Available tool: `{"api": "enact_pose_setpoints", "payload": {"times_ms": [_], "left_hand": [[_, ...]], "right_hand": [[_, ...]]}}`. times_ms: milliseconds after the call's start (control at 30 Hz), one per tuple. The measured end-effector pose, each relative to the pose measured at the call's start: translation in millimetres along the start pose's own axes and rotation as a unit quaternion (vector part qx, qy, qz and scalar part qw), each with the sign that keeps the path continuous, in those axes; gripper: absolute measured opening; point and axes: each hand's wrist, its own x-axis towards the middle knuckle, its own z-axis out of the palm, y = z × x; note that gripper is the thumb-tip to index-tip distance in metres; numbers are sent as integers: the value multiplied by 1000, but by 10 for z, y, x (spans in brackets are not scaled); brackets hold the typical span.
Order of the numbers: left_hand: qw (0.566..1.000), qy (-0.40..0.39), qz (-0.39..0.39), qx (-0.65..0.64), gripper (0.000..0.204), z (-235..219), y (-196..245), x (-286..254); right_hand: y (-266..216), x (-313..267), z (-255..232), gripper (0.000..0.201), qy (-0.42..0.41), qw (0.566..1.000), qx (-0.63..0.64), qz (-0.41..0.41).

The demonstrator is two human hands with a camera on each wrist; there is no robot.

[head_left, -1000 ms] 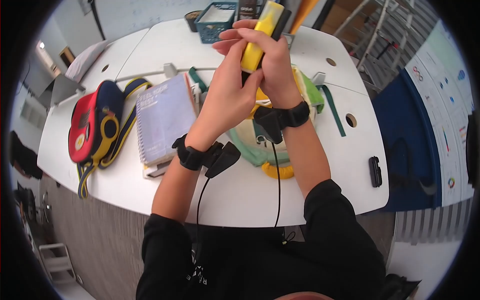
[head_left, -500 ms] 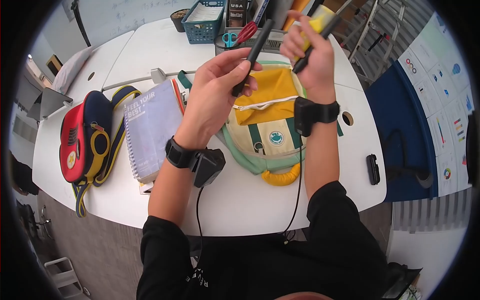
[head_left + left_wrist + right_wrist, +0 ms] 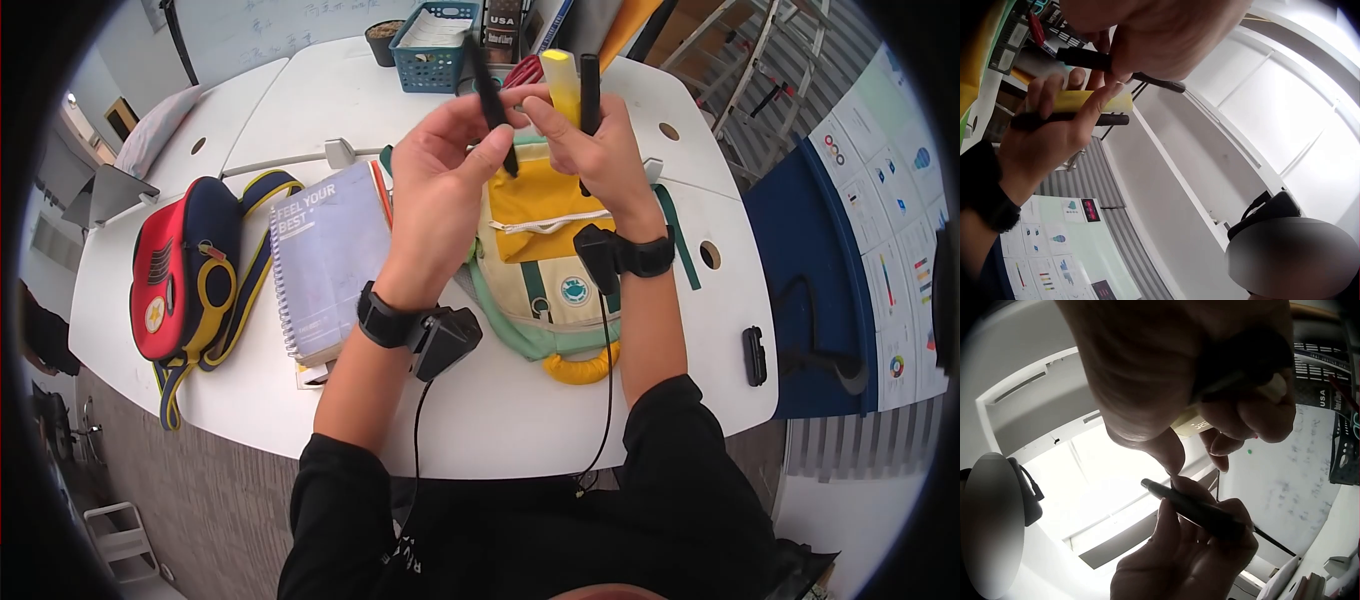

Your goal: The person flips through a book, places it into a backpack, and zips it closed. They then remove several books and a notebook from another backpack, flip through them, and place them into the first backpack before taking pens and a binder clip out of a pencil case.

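Note:
Over the table, my left hand pinches a slim black pen between thumb and fingers. Close beside it on the right, my right hand grips a yellow highlighter together with a second black pen, both tilted upward. The fingertips of the two hands nearly meet. In the left wrist view the highlighter and its dark neighbour lie side by side across the right palm. The right wrist view shows the left hand's pen from below. Under the hands lies a cream, green and yellow backpack.
Left of the backpack lie a spiral notebook on other books and a red and navy bag. A blue basket stands at the back. Near the right edge is a small black case. Cables hang from both wrists.
Both hands were together around the highlighter, then parted, the left with a black pen and the right with the highlighter and other pen. Since then the right hand has come back toward the left.

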Motion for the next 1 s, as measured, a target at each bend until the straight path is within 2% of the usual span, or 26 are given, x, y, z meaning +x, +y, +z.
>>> {"api": "enact_pose_setpoints", "payload": {"times_ms": [67,200,267,300,400,467,500,567,600,633,700,767,833,900,967,1000], "left_hand": [[998,47,49,6,27,51,115,-3],[998,60,21,26,23,-28,172,10],[999,45,15,15,24,-10,207,11],[999,44,17,16,24,-21,253,23],[998,65,-4,4,24,-52,359,17],[989,23,-7,143,24,-127,413,14],[990,20,-6,139,24,-105,393,5],[955,23,23,294,20,-55,311,-28],[933,32,69,351,21,-27,262,-48],[933,30,70,351,21,16,257,-71],[890,24,148,430,19,115,287,-113],[875,19,171,453,17,149,279,-128],[858,21,153,489,16,155,258,-139],[859,17,153,489,16,186,204,-142],[858,12,150,490,16,221,136,-147],[868,21,141,476,15,242,99,-148]], "right_hand": [[-27,3,-63,24,-42,994,-11,98],[-53,-25,34,24,-25,994,47,91],[-23,-17,88,25,26,996,70,40],[-5,0,79,25,26,996,70,38],[29,20,-63,22,96,974,198,52],[-3,28,-133,22,102,970,220,33],[-23,29,-162,22,107,963,245,18],[-39,22,-106,22,126,959,253,11],[-43,17,-61,22,123,956,265,12],[-44,15,-9,21,120,953,278,11],[-41,-4,103,20,133,958,254,2],[-56,-13,171,19,132,969,211,5],[-35,-2,186,21,139,969,206,5],[-46,-9,211,27,127,979,157,4],[-77,-15,220,28,143,975,171,12],[-75,-18,210,28,118,975,189,27]]}}
